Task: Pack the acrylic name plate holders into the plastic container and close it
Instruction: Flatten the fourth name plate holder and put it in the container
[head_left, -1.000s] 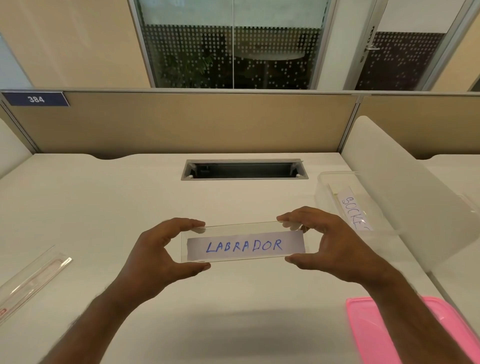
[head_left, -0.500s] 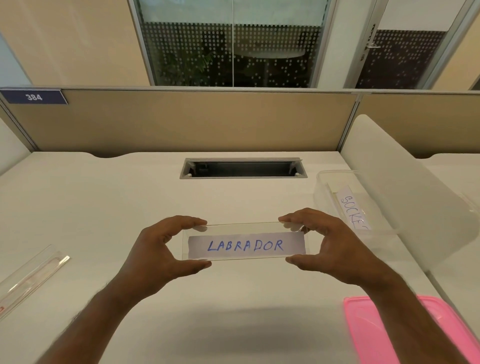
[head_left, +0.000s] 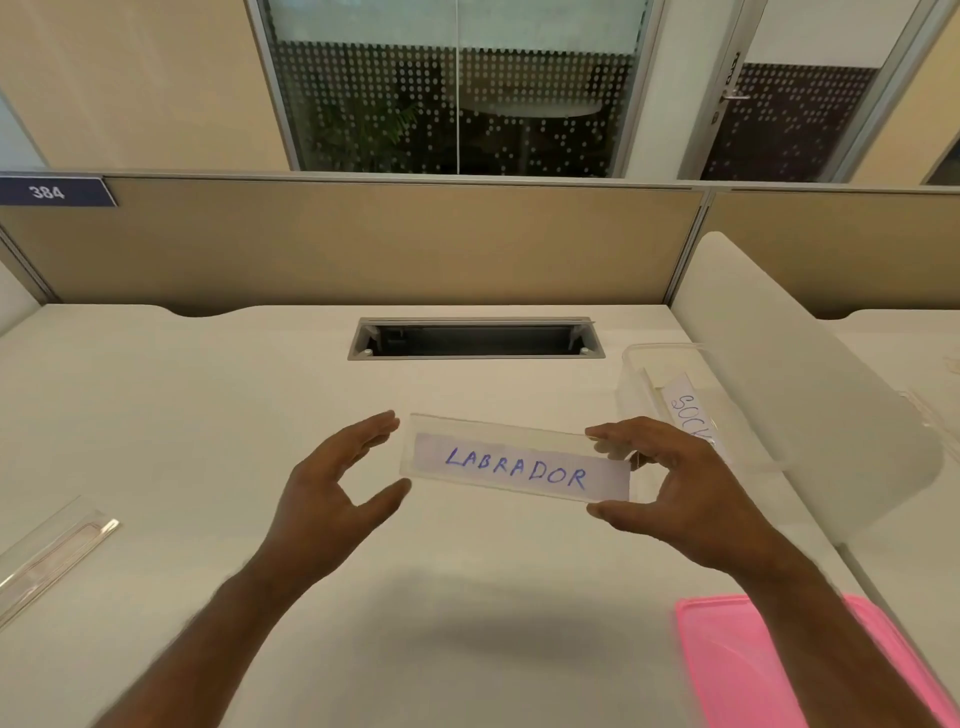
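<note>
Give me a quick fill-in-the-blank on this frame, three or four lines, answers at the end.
1. The name plate holder reads ____.
2. Only the ____ hand pinches it.
3. The lid lying on the desk is coloured ____.
4. The clear container already holds ____ labelled holder.

Answers: LABRADOR; right; pink; one

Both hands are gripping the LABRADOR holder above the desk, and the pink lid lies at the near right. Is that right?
Not quite. In the head view only the right hand grips the LABRADOR holder above the desk; the left hand is open beside its left end, not gripping it. The pink lid does lie at the near right.
</note>
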